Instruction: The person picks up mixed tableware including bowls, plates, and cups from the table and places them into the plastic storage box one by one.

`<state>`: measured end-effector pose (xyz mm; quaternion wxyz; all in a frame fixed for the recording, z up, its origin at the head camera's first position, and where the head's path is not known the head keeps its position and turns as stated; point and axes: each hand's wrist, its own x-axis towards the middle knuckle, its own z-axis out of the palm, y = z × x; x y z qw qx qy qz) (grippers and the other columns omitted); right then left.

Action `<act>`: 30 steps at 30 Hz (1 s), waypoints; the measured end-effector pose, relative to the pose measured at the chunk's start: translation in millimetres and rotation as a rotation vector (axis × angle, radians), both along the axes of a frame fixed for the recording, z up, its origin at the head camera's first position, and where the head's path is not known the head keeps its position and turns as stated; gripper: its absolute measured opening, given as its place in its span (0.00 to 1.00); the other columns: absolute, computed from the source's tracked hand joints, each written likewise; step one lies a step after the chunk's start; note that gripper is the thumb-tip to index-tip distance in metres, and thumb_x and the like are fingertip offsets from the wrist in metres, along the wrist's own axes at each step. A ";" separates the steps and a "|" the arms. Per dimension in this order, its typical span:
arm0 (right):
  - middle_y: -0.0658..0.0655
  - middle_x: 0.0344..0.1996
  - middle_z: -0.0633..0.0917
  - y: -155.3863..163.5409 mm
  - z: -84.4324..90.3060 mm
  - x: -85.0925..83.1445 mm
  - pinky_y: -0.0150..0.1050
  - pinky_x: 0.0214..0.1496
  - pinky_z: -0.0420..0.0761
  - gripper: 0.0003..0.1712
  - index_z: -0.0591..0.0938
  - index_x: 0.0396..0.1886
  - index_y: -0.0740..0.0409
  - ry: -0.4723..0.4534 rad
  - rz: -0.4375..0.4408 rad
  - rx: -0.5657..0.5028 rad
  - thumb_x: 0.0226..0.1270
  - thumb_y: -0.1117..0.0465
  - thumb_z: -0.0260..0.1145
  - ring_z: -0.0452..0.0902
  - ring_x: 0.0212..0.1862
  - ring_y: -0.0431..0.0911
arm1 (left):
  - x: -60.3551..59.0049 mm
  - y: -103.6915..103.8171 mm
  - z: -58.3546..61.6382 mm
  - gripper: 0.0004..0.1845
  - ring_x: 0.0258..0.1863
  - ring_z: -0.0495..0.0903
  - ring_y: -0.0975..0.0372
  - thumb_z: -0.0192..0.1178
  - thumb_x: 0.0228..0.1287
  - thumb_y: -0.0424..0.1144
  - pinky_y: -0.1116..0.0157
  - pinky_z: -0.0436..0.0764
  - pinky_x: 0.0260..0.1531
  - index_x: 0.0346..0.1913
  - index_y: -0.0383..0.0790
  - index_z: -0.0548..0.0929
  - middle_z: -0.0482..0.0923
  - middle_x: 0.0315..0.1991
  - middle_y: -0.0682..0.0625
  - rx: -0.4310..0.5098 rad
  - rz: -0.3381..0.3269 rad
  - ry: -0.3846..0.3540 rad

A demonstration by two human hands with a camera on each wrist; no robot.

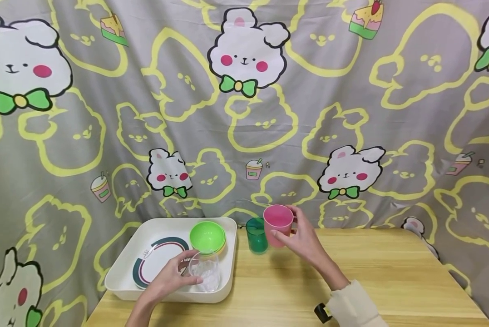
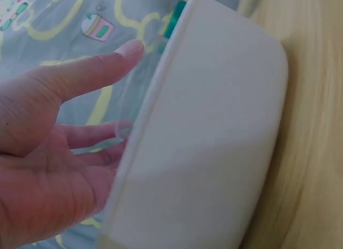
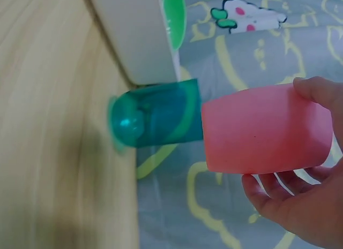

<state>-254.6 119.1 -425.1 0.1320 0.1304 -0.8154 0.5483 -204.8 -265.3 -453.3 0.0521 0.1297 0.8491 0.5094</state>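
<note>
A: What is held by the right hand [image 1: 305, 240]?

B: A pink cup [image 1: 279, 225] is gripped, with the thumb on its near side and the fingers curled round the far side. It is seen lifted clear of the wooden table [image 1: 371, 272], just beside a green cup [image 1: 256, 235] standing upright on the table. In the right wrist view the pink cup [image 3: 266, 130] partly overlaps the green cup [image 3: 155, 115], and the fingers [image 3: 268, 187] are wrapped beneath it.

A: And the left hand [image 1: 168, 278]?

B: A clear glass [image 1: 204, 271] is clasped inside the white tray [image 1: 121, 272], at its near right corner. The glass is flanked by a striped plate [image 1: 158, 259] and a green bowl [image 1: 207, 237].

A: Is that grip shown from the left wrist?

B: Only loosely spread fingers [image 2: 91, 72] beside the tray's outer wall [image 2: 214, 131] are shown there; the glass is hidden.
</note>
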 end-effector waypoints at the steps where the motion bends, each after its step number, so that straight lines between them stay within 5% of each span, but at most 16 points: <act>1: 0.62 0.62 0.77 -0.7 2.6 1.5 0.50 0.54 0.87 0.51 0.64 0.73 0.60 0.009 0.006 -0.004 0.55 0.57 0.82 0.74 0.61 0.57 | 0.0 0.5 2.0 0.42 0.66 0.70 0.31 0.78 0.54 0.30 0.44 0.75 0.63 0.69 0.21 0.67 0.70 0.66 0.25 0.000 0.005 0.007; 11: 0.60 0.61 0.78 -5.0 18.9 13.3 0.50 0.52 0.87 0.51 0.65 0.74 0.58 0.086 0.048 -0.010 0.55 0.59 0.83 0.76 0.59 0.56 | -2.9 23.6 32.9 0.32 0.64 0.76 0.40 0.74 0.60 0.30 0.47 0.75 0.65 0.67 0.29 0.75 0.75 0.66 0.34 0.040 0.131 0.160; 19: 0.60 0.62 0.78 -7.7 24.8 20.8 0.44 0.52 0.87 0.51 0.67 0.73 0.60 0.103 0.063 -0.020 0.53 0.60 0.84 0.76 0.61 0.56 | -8.2 50.7 45.9 0.34 0.70 0.70 0.43 0.71 0.64 0.32 0.44 0.67 0.71 0.72 0.35 0.72 0.67 0.74 0.38 0.168 0.076 0.150; 30: 0.59 0.60 0.81 -10.8 23.2 28.7 0.46 0.54 0.87 0.47 0.71 0.68 0.60 0.094 0.085 -0.056 0.50 0.60 0.85 0.80 0.60 0.56 | -9.6 80.1 42.4 0.34 0.71 0.68 0.42 0.69 0.65 0.29 0.42 0.65 0.72 0.74 0.36 0.70 0.69 0.73 0.43 0.313 0.006 0.109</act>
